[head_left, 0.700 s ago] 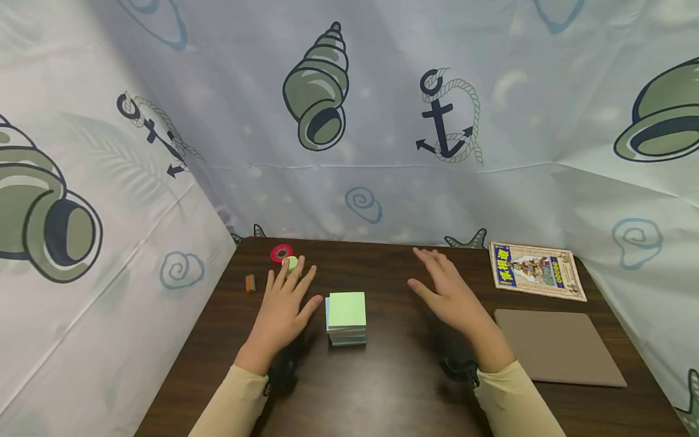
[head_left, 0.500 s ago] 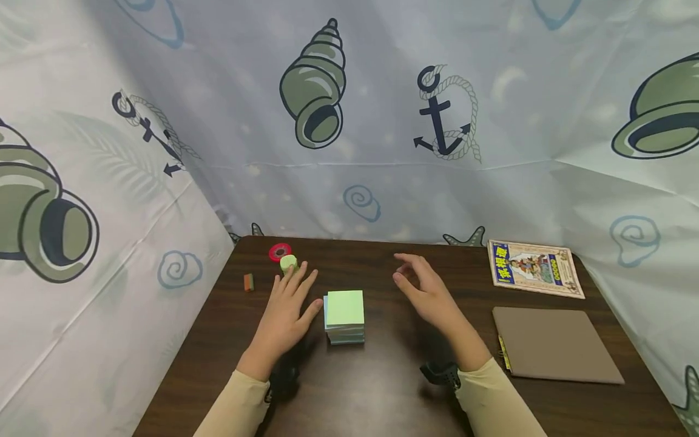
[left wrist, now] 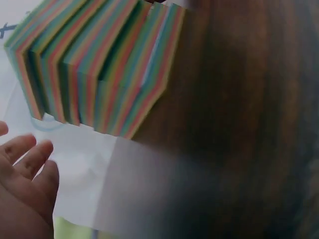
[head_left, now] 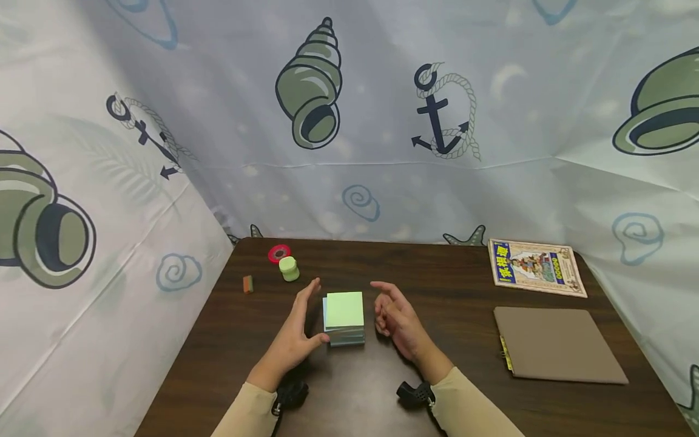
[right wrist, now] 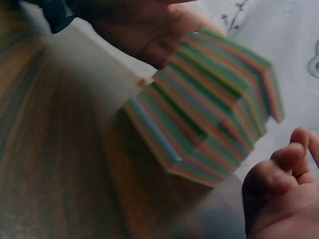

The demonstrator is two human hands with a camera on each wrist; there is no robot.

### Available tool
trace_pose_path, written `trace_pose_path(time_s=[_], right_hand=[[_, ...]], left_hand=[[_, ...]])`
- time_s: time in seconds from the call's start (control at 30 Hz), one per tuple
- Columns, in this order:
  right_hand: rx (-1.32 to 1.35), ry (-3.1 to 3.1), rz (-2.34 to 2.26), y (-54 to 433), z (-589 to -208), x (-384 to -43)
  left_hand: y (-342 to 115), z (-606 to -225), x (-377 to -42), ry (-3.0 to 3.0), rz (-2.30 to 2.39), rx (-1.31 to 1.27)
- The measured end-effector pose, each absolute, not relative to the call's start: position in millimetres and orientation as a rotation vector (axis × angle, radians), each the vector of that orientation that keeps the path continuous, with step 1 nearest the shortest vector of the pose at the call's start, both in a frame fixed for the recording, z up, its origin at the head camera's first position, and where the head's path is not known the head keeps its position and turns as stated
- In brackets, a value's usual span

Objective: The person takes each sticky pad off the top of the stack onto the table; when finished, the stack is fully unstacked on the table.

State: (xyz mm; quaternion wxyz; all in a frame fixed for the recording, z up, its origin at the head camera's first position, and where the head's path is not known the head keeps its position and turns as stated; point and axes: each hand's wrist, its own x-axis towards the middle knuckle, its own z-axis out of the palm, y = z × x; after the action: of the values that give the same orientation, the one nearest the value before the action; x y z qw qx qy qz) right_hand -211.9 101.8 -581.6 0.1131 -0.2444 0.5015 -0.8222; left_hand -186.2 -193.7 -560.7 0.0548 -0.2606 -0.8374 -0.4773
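and in they come, both hands closing on the stack [head_left: 345, 311]! half a second ago the left hand [head_left: 289, 343] was splayed out by the green tub [head_left: 289, 269]; now it has swung in to the stack's left side, fingers stretched, thumb right at the near corner, though whether it touches i cannot tell. the right hand [head_left: 401, 325] has slid in too, from well off to the right; its index finger points forward, the others curl loosely, nothing in its grasp. the tub now shows whole, next to the red ring [head_left: 279, 254], and the stack itself sits where it sat, on the table [head_left: 338, 261] between the hands

look at that stack: square paper pads, edges striped in green, red, yellow and blue, layers jutting unevenly, a flat pale green sheet on top. under it, dark wood grain with a soft sheen; behind, creased pale cloth [head_left: 377, 133] printed with shells and anchors; to the right, a smooth brown board [head_left: 559, 345]
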Motion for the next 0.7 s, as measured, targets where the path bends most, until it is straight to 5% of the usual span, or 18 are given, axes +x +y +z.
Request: trace_pose_path(time_s=[0.4,0.7], right_hand=[[-0.705,1.831,-2.036,96,-580,-210],[-0.734,1.858,-1.973,98,-579,-211]], left_hand=[[-191,-581,-189,-2.358,-2.026,-0.830],[-188,-584,-189,-2.448,-2.000,-0.767]])
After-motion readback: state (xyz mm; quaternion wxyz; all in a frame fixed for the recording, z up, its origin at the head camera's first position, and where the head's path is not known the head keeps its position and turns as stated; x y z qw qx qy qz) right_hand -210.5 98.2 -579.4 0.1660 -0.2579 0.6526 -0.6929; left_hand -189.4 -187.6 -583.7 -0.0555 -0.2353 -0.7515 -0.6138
